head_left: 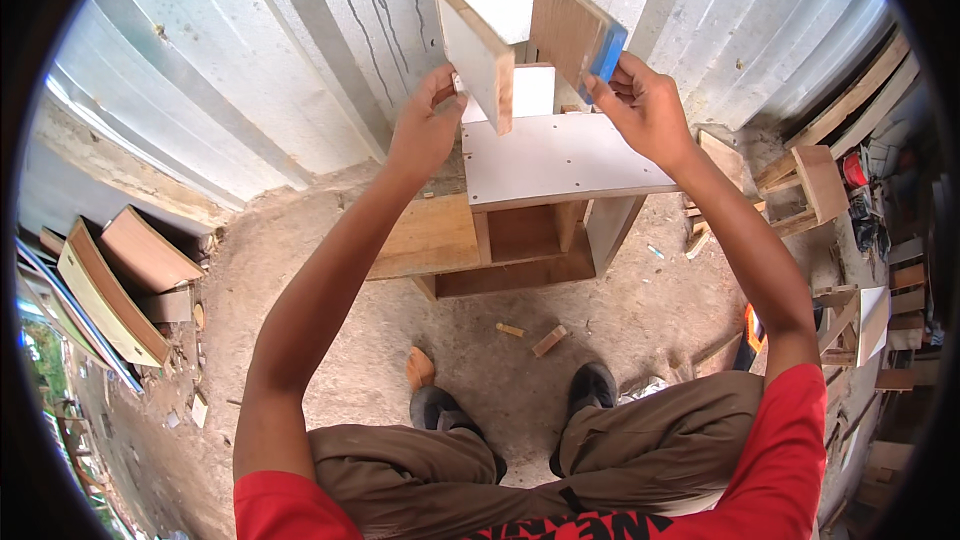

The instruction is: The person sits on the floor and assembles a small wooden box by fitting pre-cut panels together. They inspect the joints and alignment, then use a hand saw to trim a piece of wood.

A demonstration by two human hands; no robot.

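A small open wooden box (568, 28), with white-faced panels and one blue edge, is held up and tilted over a low cabinet. My left hand (428, 122) is closed at the lower left side of the box, its fingertips partly hidden behind the white panel. My right hand (645, 105) grips the blue-edged right panel between thumb and fingers. Under the box stands the wooden cabinet, whose white top (540, 165) carries several small dark dots. Below that top are open compartments (523, 230), and a bare wooden board (425, 232) extends to the left.
A corrugated metal wall (330, 40) rises behind the cabinet. Wooden panels (110, 290) lean at the left. Offcuts and small frames (800, 190) are piled along the right. Two small wood scraps (549, 341) lie on the dusty floor in front of my shoes (592, 386).
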